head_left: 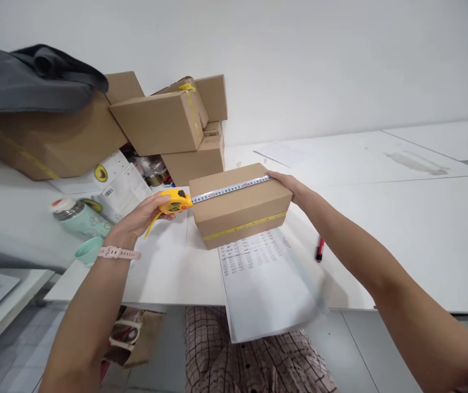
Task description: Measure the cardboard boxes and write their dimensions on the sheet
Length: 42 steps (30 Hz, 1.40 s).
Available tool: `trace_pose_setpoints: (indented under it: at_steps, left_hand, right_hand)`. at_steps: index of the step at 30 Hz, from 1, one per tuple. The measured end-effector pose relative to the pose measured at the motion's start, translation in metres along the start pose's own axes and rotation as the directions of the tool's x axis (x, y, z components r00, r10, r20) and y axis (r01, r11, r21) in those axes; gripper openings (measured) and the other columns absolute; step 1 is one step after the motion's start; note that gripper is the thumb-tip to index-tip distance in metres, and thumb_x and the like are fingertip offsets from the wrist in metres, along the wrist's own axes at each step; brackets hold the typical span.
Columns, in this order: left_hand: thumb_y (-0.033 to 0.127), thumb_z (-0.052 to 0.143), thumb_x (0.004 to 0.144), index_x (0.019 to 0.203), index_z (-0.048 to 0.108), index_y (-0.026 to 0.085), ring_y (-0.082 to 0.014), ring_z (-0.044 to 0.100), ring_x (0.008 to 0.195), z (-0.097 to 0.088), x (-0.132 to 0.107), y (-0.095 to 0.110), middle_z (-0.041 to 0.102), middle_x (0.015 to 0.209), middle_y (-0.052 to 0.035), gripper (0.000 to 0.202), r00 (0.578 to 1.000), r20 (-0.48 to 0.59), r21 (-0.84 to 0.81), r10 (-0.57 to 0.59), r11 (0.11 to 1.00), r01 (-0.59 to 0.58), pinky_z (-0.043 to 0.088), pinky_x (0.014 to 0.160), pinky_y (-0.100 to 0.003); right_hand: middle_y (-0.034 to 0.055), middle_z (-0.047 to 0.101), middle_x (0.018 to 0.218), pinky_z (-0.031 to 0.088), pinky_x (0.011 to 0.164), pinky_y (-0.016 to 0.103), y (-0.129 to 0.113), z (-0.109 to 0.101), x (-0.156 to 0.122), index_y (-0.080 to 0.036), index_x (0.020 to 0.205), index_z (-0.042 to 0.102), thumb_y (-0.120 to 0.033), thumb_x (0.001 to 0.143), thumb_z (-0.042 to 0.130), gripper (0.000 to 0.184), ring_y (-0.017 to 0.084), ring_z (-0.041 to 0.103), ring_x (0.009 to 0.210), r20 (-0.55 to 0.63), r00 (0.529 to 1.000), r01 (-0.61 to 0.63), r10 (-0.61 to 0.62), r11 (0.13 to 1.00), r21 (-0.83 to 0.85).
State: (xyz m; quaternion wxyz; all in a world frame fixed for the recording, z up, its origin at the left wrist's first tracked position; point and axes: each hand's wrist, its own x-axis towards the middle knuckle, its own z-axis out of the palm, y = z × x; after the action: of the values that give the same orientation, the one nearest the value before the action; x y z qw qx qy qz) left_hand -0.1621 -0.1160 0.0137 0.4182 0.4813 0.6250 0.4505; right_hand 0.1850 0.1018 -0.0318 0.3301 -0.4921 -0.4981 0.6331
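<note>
A brown cardboard box (234, 185) sits on the white table in front of me, with a strip of yellow tape along its near side. My left hand (148, 212) grips a yellow tape measure (175, 202) at the box's left end. The steel blade (229, 190) is drawn out across the top of the box, its numbers facing up. At the right end my right hand (285, 184) presses the blade's far end against the box edge; its fingertips are partly hidden behind the box. Printed sheets (267, 295) lie partly under the box and overhang the table's front edge.
A red marker (319, 250) lies right of the sheets. Several cardboard boxes (156, 120) are stacked at the back left, a dark grey cloth (33, 87) over one. A mint bottle (81, 217) and its cup (89, 251) are by my left wrist. An open carton (148, 338) stands below the table.
</note>
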Motion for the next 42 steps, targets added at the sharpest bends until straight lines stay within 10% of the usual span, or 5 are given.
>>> trace_pose_setpoints:
  at_steps: [11, 18, 23, 33, 42]
  left_hand:
    - [0.045, 0.081, 0.072, 0.112, 0.077, 0.025, -0.0276, 0.07, 0.096, 0.012, -0.03, 0.029, 0.076, 0.114, -0.0102, 0.045, 1.0, 0.02, 0.157, 0.022, 0.987, -0.024, 0.057, 0.08, -0.037]
    - [0.045, 0.087, 0.066, 0.125, 0.061, 0.032, -0.0289, 0.074, 0.085, 0.17, -0.124, 0.019, 0.069, 0.113, -0.01, 0.066, 0.883, 0.445, -0.342, -0.148, 0.883, 0.32, 0.058, 0.068, -0.04]
    - [0.057, 0.085, 0.064, 0.114, 0.059, 0.028, -0.0262, 0.074, 0.081, 0.248, -0.109, 0.002, 0.061, 0.126, -0.0129, 0.064, 0.946, 0.324, -0.65, -0.027, 0.72, 0.243, 0.058, 0.067, -0.041]
    - [0.063, 0.082, 0.061, 0.113, 0.06, 0.028, -0.028, 0.075, 0.083, 0.253, -0.09, 0.015, 0.054, 0.135, -0.0122, 0.067, 0.959, 0.267, -0.66, -0.097, 0.706, 0.255, 0.055, 0.059, -0.039]
    - [0.063, 0.078, 0.065, 0.111, 0.059, 0.028, -0.0315, 0.075, 0.085, 0.246, -0.086, 0.012, 0.06, 0.129, -0.0126, 0.061, 0.974, 0.207, -0.593, -0.092, 0.78, 0.2, 0.054, 0.062, -0.042]
  right_hand:
    - [0.0066, 0.062, 0.073, 0.049, 0.073, 0.036, -0.025, -0.008, 0.009, -0.022, 0.062, 0.051, -0.042, 0.088, 0.074, 0.04, 0.018, 0.054, 0.074, -0.183, 0.902, 0.323, -0.392, 0.892, -0.316]
    - [0.0028, 0.063, 0.078, 0.048, 0.08, 0.037, -0.076, 0.035, 0.024, -0.024, 0.071, 0.055, -0.054, 0.082, 0.078, 0.038, 0.02, 0.055, 0.083, 0.182, 0.828, 0.56, -0.53, 0.779, -0.282]
    - [0.001, 0.063, 0.069, 0.045, 0.076, 0.035, -0.082, 0.078, 0.016, -0.024, 0.072, 0.057, -0.047, 0.071, 0.086, 0.037, 0.019, 0.053, 0.076, 0.338, 0.858, 0.505, -0.387, 0.758, -0.414]
    - [-0.0014, 0.073, 0.088, 0.048, 0.075, 0.035, -0.029, 0.042, -0.057, -0.032, 0.107, 0.068, -0.058, 0.086, 0.064, 0.034, 0.021, 0.061, 0.082, 0.353, 0.878, 0.386, -0.323, 0.914, -0.123]
    - [0.0037, 0.078, 0.093, 0.047, 0.09, 0.037, -0.061, 0.058, 0.006, -0.024, 0.097, 0.073, -0.054, 0.077, 0.08, 0.036, 0.021, 0.064, 0.09, 0.31, 0.906, 0.374, -0.287, 0.887, -0.27]
